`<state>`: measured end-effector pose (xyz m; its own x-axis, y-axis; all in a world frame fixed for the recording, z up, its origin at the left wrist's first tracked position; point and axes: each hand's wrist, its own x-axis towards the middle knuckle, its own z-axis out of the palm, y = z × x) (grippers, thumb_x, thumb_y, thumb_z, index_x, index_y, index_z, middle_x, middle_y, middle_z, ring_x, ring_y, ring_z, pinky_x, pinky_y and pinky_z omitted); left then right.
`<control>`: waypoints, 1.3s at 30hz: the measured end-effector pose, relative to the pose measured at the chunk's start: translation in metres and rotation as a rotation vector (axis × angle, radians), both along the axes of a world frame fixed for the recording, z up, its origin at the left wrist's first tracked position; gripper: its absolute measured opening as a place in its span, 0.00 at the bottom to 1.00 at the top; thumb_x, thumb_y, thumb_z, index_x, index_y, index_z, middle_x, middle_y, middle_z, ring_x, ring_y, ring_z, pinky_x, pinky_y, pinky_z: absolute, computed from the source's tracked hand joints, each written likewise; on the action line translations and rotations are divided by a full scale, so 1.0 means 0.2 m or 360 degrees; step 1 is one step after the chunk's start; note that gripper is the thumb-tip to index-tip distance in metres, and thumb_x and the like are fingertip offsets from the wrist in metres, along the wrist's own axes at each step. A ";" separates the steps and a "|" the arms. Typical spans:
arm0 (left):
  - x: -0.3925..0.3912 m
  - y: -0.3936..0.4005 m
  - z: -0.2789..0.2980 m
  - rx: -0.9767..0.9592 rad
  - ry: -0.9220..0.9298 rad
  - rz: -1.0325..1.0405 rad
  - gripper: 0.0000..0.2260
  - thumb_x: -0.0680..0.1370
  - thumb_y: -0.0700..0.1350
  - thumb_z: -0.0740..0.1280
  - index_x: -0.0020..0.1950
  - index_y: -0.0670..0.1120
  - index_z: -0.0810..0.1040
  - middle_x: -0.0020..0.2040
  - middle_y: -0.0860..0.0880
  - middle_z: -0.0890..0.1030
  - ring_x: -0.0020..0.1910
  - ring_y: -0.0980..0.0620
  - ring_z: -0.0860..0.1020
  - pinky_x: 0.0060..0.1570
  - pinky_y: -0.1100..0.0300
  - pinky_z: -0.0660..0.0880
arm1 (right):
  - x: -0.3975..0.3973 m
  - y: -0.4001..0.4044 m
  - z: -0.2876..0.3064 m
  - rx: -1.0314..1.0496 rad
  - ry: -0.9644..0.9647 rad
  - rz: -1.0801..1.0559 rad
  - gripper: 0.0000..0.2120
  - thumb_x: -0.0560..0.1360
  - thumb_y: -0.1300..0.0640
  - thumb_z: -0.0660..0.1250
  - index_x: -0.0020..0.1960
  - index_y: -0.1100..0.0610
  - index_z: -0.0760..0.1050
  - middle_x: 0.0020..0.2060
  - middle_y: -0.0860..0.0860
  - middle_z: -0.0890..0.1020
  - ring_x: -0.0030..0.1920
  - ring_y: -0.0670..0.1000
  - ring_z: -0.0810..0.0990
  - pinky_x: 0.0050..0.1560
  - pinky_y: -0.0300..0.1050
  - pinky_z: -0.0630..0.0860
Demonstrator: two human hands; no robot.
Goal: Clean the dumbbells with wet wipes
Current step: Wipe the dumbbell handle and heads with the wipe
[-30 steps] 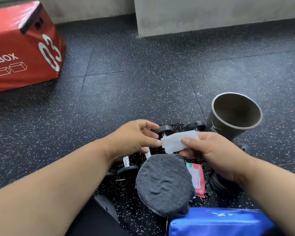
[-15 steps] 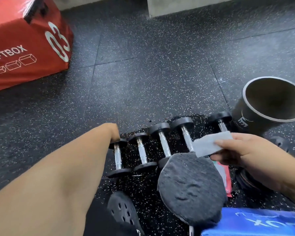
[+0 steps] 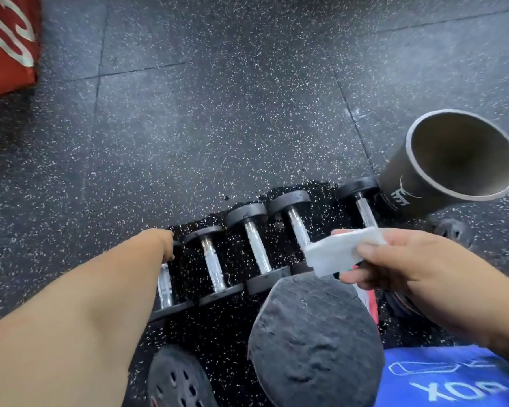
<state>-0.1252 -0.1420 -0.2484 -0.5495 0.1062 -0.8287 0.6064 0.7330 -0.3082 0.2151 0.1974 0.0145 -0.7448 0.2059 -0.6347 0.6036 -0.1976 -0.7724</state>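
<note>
while r hand [image 3: 417,268] pinches wipe [image 3: 340,254]

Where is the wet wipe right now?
The wet wipe is right of centre, pinched in the right hand, above the row of dumbbells.

The left hand [image 3: 166,245] is almost wholly hidden behind its own forearm, so whether it grips the leftmost dumbbell [image 3: 165,284] cannot be told; that dumbbell's far head is covered too. The fourth dumbbell [image 3: 294,221] loses its near end behind the wet wipe [image 3: 335,251] and a grey socked foot [image 3: 315,342]. The red wipes packet [image 3: 371,304] shows only a sliver. The red box [image 3: 9,45] and blue box [image 3: 441,377] are cut off by the edges.
</note>
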 end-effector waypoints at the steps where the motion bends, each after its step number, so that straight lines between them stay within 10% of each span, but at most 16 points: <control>1: 0.00 0.01 0.02 -0.0011 0.0018 -0.0043 0.29 0.82 0.58 0.68 0.83 0.53 0.69 0.81 0.50 0.71 0.75 0.46 0.76 0.72 0.51 0.75 | 0.00 0.00 0.01 -0.0039 0.0004 -0.0006 0.17 0.84 0.61 0.62 0.56 0.47 0.88 0.53 0.58 0.89 0.50 0.54 0.87 0.53 0.43 0.83; 12: 0.24 0.05 0.39 -0.0072 0.0298 0.0064 0.20 0.77 0.45 0.71 0.69 0.49 0.83 0.66 0.49 0.84 0.62 0.47 0.83 0.63 0.54 0.81 | 0.11 0.04 0.13 -0.0225 -0.0020 -0.0236 0.11 0.81 0.67 0.61 0.53 0.64 0.82 0.52 0.62 0.89 0.52 0.56 0.89 0.55 0.48 0.84; 22: 0.52 -0.13 0.87 0.0078 0.0708 0.0320 0.20 0.73 0.44 0.71 0.65 0.47 0.79 0.47 0.49 0.81 0.49 0.46 0.83 0.51 0.52 0.82 | 0.31 -0.01 0.32 -0.0311 -0.0001 -0.0243 0.10 0.81 0.65 0.65 0.43 0.54 0.71 0.54 0.60 0.86 0.55 0.59 0.89 0.75 0.66 0.72; 26: 0.66 0.01 1.33 0.0270 0.0881 0.0217 0.13 0.80 0.49 0.68 0.64 0.49 0.75 0.58 0.47 0.83 0.58 0.45 0.83 0.55 0.53 0.80 | 0.34 -0.03 0.39 -0.0289 0.0078 -0.0242 0.03 0.83 0.62 0.62 0.55 0.59 0.75 0.52 0.59 0.89 0.53 0.58 0.90 0.70 0.61 0.78; 33: 1.01 0.22 1.91 0.0824 0.1213 0.0074 0.11 0.72 0.47 0.71 0.53 0.56 0.79 0.44 0.55 0.83 0.48 0.45 0.83 0.45 0.55 0.78 | 0.38 -0.02 0.42 -0.0035 0.0206 -0.0241 0.12 0.85 0.62 0.58 0.58 0.56 0.80 0.47 0.53 0.90 0.51 0.53 0.90 0.62 0.55 0.83; 39: 1.34 0.49 1.98 0.1431 0.0818 0.0131 0.15 0.70 0.41 0.71 0.54 0.56 0.84 0.46 0.59 0.87 0.47 0.53 0.83 0.49 0.58 0.80 | 0.41 0.00 0.30 0.0196 0.0144 -0.0250 0.16 0.83 0.62 0.59 0.54 0.56 0.86 0.49 0.53 0.90 0.57 0.57 0.88 0.65 0.58 0.80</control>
<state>0.1431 -0.0432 0.1485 -0.8477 0.5153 -0.1262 0.4942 0.8535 0.1655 0.2964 0.1978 0.0754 -0.7501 0.3959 -0.5297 0.5001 -0.1845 -0.8461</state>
